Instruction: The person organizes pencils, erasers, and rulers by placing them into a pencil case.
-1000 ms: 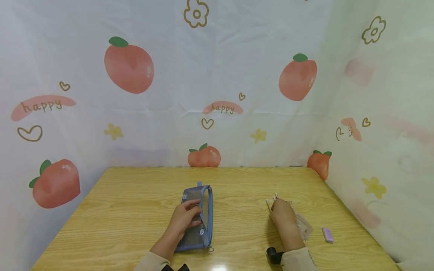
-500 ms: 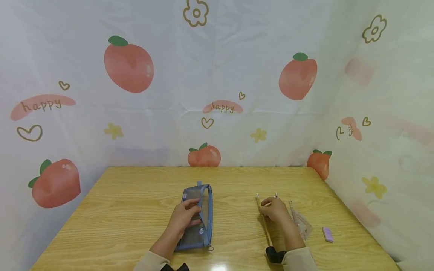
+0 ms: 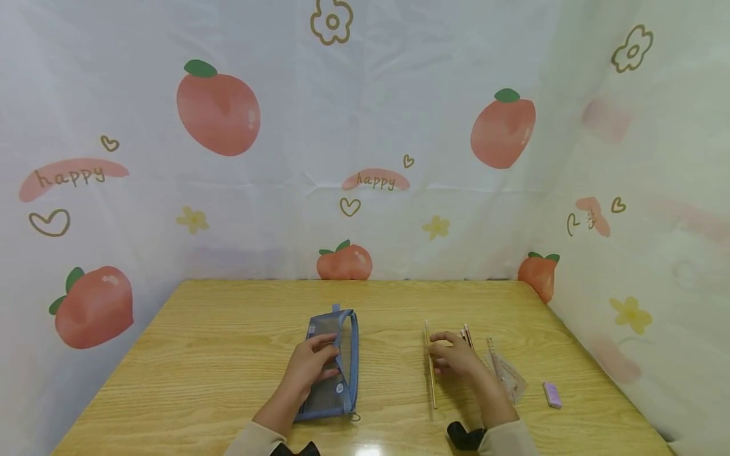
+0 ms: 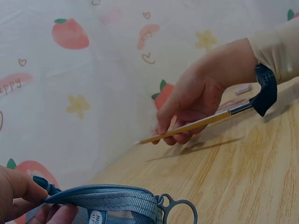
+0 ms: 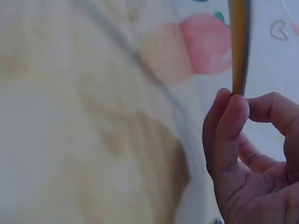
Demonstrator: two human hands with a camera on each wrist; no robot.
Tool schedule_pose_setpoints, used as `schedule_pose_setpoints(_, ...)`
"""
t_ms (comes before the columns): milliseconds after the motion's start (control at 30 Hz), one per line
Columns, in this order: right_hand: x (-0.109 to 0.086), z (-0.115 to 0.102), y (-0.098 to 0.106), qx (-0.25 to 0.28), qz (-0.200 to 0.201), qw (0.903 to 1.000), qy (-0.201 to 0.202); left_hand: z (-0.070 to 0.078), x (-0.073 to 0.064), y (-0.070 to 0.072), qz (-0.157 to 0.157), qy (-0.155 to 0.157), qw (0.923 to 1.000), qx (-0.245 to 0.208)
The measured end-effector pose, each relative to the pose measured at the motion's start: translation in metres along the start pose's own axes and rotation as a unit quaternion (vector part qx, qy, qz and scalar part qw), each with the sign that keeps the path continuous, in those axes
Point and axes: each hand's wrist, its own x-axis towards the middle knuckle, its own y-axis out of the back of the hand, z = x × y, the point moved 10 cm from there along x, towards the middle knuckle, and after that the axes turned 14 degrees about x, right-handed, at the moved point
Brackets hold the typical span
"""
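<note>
The blue mesh case (image 3: pixel 326 400) lies gaping on the table (image 3: pixel 199 354), its contents unclear from where I stand; the left hand (image 3: pixel 308 366) pinches its edge; the right hand (image 3: pixel 456 358) pinches a yellow pencil (image 3: pixel 431 380) to its right.

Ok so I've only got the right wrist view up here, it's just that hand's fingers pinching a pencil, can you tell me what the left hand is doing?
Observer: The left hand is pinching the edge of the pouch, as the left wrist view shows.
Operator: I can't see that at all. Is the pouch open or zipped up?
Observer: Open. The head view shows it gaping along the side nearer the right hand.
</note>
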Motion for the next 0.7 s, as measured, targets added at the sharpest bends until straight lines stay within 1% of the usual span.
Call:
schedule_pose_setpoints(67, 0.000, 0.005, -0.007, 0.025, -0.015, 0.9996, -0.008, 0.000, 0.000, 0.000, 0.001, 0.000, 1.0000, -0.001)
schedule_pose_setpoints(167, -0.001, 0.012, -0.022, 0.057, -0.053, 0.9967, -0.024, 0.000, 0.000, 0.000, -0.001, 0.001, 1.0000, -0.006)
schedule_pose_setpoints(300, -0.004, 0.013, -0.042, 0.106, -0.107, 0.9883, -0.026, 0.000, -0.001, -0.001, -0.004, 0.002, 1.0000, -0.007)
schedule_pose_setpoints(367, -0.004, 0.012, -0.050, 0.123, -0.124, 0.9844, -0.022, 0.001, -0.001, -0.001, -0.004, 0.002, 1.0000, -0.006)
schedule_pose_setpoints(500, -0.004, 0.010, -0.065, 0.141, -0.147, 0.9787, -0.022, 0.002, -0.002, 0.000, -0.002, 0.003, 1.0000, -0.006)
schedule_pose_setpoints(700, 0.000, 0.011, -0.087, 0.161, -0.167, 0.9726, -0.020, 0.002, -0.002, 0.001, 0.000, 0.005, 1.0000, -0.007)
